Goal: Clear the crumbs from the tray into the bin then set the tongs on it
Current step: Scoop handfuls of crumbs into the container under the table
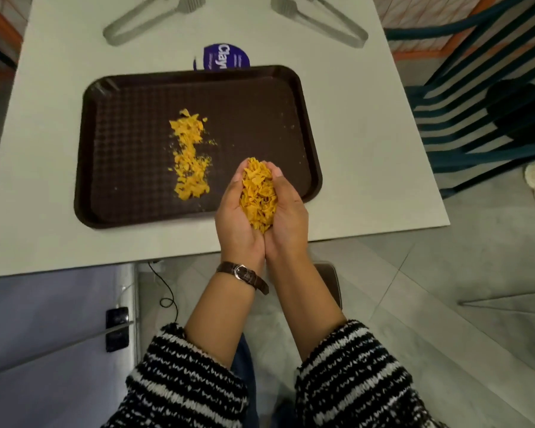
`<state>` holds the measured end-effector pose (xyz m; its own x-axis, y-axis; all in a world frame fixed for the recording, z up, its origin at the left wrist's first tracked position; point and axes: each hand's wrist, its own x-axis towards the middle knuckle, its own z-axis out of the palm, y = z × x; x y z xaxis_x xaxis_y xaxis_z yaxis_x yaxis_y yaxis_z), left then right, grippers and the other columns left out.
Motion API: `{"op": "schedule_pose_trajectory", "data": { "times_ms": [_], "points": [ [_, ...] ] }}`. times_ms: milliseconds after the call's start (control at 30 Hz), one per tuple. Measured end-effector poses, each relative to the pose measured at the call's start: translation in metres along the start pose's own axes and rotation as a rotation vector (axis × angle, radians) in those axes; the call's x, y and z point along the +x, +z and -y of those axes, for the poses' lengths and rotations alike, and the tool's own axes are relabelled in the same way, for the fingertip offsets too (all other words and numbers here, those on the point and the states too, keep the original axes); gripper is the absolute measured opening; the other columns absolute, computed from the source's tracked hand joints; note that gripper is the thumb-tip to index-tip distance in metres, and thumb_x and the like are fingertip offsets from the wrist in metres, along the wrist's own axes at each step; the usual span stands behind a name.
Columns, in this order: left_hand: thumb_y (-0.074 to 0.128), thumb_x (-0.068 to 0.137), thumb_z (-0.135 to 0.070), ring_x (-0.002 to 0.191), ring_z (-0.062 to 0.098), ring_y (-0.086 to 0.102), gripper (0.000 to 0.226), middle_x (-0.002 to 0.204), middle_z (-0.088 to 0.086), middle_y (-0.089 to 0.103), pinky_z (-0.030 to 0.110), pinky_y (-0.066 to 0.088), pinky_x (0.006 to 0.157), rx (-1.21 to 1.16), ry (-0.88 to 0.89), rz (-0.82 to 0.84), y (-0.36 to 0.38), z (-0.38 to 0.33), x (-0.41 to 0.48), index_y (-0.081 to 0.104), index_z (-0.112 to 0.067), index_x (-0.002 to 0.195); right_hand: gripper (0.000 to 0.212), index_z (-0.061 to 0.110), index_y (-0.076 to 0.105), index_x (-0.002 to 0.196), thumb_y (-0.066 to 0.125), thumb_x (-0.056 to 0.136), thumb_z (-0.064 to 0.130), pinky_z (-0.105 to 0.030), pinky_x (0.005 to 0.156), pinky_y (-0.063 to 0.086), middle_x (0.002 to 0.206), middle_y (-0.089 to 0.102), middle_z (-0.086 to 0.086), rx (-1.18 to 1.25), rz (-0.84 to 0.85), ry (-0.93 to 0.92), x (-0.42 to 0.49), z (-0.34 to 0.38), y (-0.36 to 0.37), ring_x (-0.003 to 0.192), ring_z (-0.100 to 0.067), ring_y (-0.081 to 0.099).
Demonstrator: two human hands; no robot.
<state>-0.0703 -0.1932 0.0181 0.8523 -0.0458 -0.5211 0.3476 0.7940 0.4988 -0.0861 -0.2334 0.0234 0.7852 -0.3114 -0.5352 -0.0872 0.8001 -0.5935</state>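
Observation:
A dark brown tray (130, 208) lies on the white table (368, 168). A strip of yellow crumbs (189, 159) runs down its middle. My left hand (233, 223) and my right hand (291, 225) are pressed side by side into a cup above the tray's near right corner, holding a heap of yellow crumbs (258, 196). A brown watch is on my left wrist. Two grey tongs lie at the table's far edge, one at the left (149, 21) and one at the right (322, 20). No bin is in view.
A round blue label (226, 57) sticks out from behind the tray's far edge. A dark teal slatted chair (482, 118) stands to the right of the table. A black cable and a black box are on the floor under the table's near edge.

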Motion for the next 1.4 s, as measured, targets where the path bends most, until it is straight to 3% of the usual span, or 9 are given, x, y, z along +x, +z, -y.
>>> {"op": "schedule_pose_trajectory", "data": {
  "times_ms": [300,533,633,767,900,967,1067,1233,1400],
  "points": [
    [0.044,0.094,-0.016,0.088,0.015,0.068,0.023,0.096,0.005,0.071,0.027,0.055,0.084,0.038,-0.122,-0.013,-0.056,0.118,-0.07,0.065,-0.011,0.102,0.02,0.005,0.068,0.104,0.055,0.092,0.014,-0.04,0.096,0.049,0.103,0.069,-0.014,0.054,-0.12,-0.063,-0.046,-0.007,-0.144,0.099,-0.025,0.064],
    [0.042,0.094,-0.021,0.087,0.017,0.067,0.03,0.099,0.008,0.068,0.028,0.055,0.082,0.129,-0.356,-0.171,-0.15,0.232,-0.057,0.061,-0.006,0.112,0.014,0.009,0.073,0.089,0.06,0.089,0.015,-0.044,0.095,0.05,0.096,0.071,-0.015,-0.032,-0.379,-0.015,-0.025,-0.058,-0.271,0.096,-0.03,0.066],
    [0.044,0.094,-0.021,0.091,0.021,0.064,0.036,0.104,0.011,0.065,0.031,0.051,0.088,0.21,-0.44,-0.232,-0.185,0.28,-0.026,0.056,-0.002,0.121,0.013,0.007,0.074,0.089,0.063,0.086,0.013,-0.035,0.082,0.056,0.091,0.073,-0.013,-0.065,-0.524,0.018,0.009,-0.081,-0.32,0.087,-0.024,0.069],
    [0.044,0.094,-0.024,0.086,0.021,0.062,0.027,0.096,0.01,0.065,0.032,0.05,0.083,0.37,-0.517,-0.291,-0.227,0.332,0.027,0.063,-0.007,0.103,0.02,-0.004,0.068,0.098,0.058,0.089,0.01,-0.023,0.061,0.057,0.078,0.072,-0.009,-0.11,-0.66,0.125,0.067,-0.117,-0.378,0.065,-0.013,0.07],
    [0.027,0.094,-0.054,0.113,0.029,0.056,0.059,0.125,0.016,0.058,0.038,0.044,0.093,0.563,-0.635,-0.233,-0.263,0.358,0.083,0.054,-0.01,0.123,0.041,-0.002,0.066,0.1,0.048,0.095,0.034,-0.039,0.091,0.051,0.095,0.069,-0.013,-0.317,-0.769,0.241,0.126,-0.158,-0.426,0.095,-0.027,0.066],
    [0.018,0.097,-0.049,0.134,0.027,0.038,0.062,0.144,0.014,0.041,0.037,0.033,0.105,0.64,-0.67,-0.23,-0.27,0.363,0.106,0.038,-0.007,0.138,0.047,-0.006,0.059,0.108,0.04,0.098,0.036,-0.035,0.089,0.047,0.101,0.063,-0.013,-0.309,-0.809,0.309,0.144,-0.162,-0.443,0.098,-0.025,0.059],
    [0.019,0.1,-0.04,0.141,0.023,0.025,0.056,0.153,0.01,0.027,0.034,0.019,0.115,0.665,-0.686,-0.285,-0.273,0.367,0.122,0.027,-0.007,0.144,0.044,-0.004,0.055,0.121,0.042,0.098,0.032,-0.036,0.085,0.045,0.111,0.06,-0.014,-0.206,-0.799,0.369,0.153,-0.16,-0.461,0.097,-0.029,0.055],
    [0.026,0.101,-0.028,0.138,0.03,0.029,0.046,0.15,0.017,0.028,0.033,0.026,0.111,0.646,-0.618,-0.307,-0.263,0.358,0.107,0.034,-0.006,0.14,0.044,0.002,0.047,0.132,0.038,0.1,0.03,-0.037,0.088,0.042,0.119,0.056,-0.015,-0.034,-0.686,0.333,0.139,-0.158,-0.45,0.114,-0.029,0.053],
    [0.027,0.098,-0.04,0.102,0.027,0.056,0.049,0.118,0.016,0.059,0.036,0.04,0.094,0.713,-0.616,-0.324,-0.256,0.356,0.105,0.051,-0.007,0.124,0.042,0.006,0.053,0.128,0.039,0.098,0.032,-0.045,0.106,0.04,0.126,0.058,-0.017,-0.439,-0.486,0.261,0.134,-0.159,-0.417,0.116,-0.03,0.056]
  ]
}}
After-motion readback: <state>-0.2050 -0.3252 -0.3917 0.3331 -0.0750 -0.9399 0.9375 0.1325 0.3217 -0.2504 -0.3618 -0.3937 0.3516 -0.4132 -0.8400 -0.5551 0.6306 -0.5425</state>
